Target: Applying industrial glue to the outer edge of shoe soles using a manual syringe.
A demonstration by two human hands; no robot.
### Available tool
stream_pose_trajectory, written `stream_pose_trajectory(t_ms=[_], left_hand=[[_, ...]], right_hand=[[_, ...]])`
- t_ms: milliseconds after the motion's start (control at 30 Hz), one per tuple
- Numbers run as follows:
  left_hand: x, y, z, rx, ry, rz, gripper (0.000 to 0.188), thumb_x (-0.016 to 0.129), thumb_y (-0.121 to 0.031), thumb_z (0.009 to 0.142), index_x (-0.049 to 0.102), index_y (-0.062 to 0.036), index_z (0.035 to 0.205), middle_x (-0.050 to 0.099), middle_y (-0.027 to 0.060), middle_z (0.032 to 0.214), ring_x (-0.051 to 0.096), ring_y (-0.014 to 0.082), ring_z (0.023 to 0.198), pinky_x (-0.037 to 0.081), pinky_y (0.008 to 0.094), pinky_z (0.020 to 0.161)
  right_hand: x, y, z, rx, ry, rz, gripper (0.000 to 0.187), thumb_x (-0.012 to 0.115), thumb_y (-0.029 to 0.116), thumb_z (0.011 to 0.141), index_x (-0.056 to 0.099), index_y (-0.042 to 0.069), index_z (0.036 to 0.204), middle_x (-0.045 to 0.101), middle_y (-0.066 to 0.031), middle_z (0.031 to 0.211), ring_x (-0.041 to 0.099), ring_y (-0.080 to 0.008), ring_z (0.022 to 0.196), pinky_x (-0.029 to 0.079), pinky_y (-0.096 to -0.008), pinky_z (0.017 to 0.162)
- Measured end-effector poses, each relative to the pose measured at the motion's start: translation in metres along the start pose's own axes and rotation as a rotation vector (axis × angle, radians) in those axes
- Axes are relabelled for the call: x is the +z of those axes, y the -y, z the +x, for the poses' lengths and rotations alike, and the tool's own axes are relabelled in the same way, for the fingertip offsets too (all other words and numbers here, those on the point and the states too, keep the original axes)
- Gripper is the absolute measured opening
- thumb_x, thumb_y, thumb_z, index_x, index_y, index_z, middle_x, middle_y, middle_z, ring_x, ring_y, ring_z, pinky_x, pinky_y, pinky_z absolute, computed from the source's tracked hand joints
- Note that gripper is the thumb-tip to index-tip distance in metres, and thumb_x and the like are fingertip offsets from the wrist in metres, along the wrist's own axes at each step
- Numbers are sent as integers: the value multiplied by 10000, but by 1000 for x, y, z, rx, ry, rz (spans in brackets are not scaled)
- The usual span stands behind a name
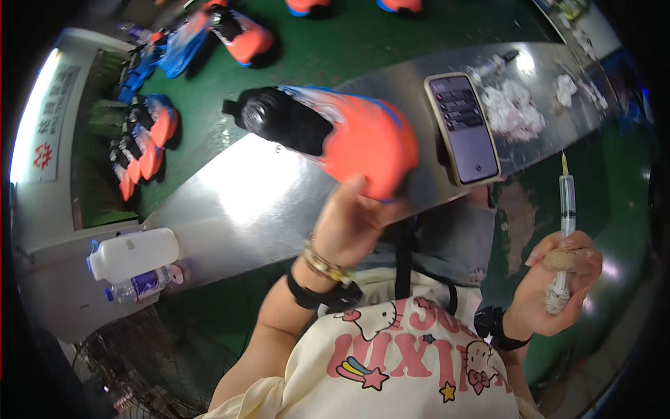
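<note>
An orange, blue and black shoe [366, 140] is raised over the metal worktop, with its rounded orange end to the right. My left hand [345, 227] grips it by that end, fingers mostly hidden beneath. Off to the right, my right hand [541, 304] is closed around a clear syringe [567, 195], whose thin needle points up and away from me. A brown, rounded piece [564, 260] surrounds the syringe at the fingers. Below it, a white crumpled wad [556, 297] sits against the palm. The shoe and left hand are slightly blurred.
A metal worktop [244, 230] carries a phone [464, 133] and crumpled white tissue [513, 112]. Several similar shoes [150, 136] stand on the green surface [202, 105] beyond. A white jug [139, 253] and a clear bottle [143, 285] are at the left.
</note>
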State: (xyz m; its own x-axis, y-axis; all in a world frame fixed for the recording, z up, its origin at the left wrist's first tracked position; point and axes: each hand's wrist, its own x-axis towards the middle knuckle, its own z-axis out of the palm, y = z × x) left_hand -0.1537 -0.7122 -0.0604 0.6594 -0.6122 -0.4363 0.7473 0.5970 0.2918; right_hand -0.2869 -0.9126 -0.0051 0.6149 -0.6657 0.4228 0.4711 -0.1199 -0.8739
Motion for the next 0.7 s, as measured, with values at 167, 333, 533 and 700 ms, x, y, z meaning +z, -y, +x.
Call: stream_pose_trajectory(t_ms=[167, 333, 533, 700], left_hand=[[-44, -162, 29, 506, -183, 462, 426, 540, -351, 817, 467, -22, 1077, 528, 188, 1078, 591, 177, 670, 498, 287, 716], [-147, -346, 42, 681, -423, 165, 523, 671, -291, 723, 457, 50, 1057, 541, 171, 1071, 555, 228, 971, 515, 290, 773], [-186, -373, 30, 771, -405, 87, 432, 636, -201, 741, 476, 1, 1088, 544, 135, 1088, 539, 266, 987, 455, 430, 877], [-150, -315, 70, 825, -427, -9, 426, 496, -240, 852, 437, 110, 1088, 520, 176, 1109, 551, 209, 962, 488, 250, 833]], right_hand=[[5, -18, 11, 144, -155, 4, 485, 330, 393, 804, 369, 15, 1105, 426, -188, 909, 449, -244, 613, 376, -299, 490], [-1, -37, 25, 92, -119, 64, 465, 337, 371, 814, 393, 6, 1097, 433, -187, 917, 458, -239, 637, 377, -301, 524], [-21, -69, 38, 128, -181, 15, 420, 330, 303, 837, 413, -8, 1108, 453, -179, 943, 473, -234, 681, 378, -300, 564], [-28, -93, 49, 145, -222, -36, 399, 333, 267, 844, 410, -24, 1105, 457, -175, 977, 480, -230, 715, 388, -308, 598]])
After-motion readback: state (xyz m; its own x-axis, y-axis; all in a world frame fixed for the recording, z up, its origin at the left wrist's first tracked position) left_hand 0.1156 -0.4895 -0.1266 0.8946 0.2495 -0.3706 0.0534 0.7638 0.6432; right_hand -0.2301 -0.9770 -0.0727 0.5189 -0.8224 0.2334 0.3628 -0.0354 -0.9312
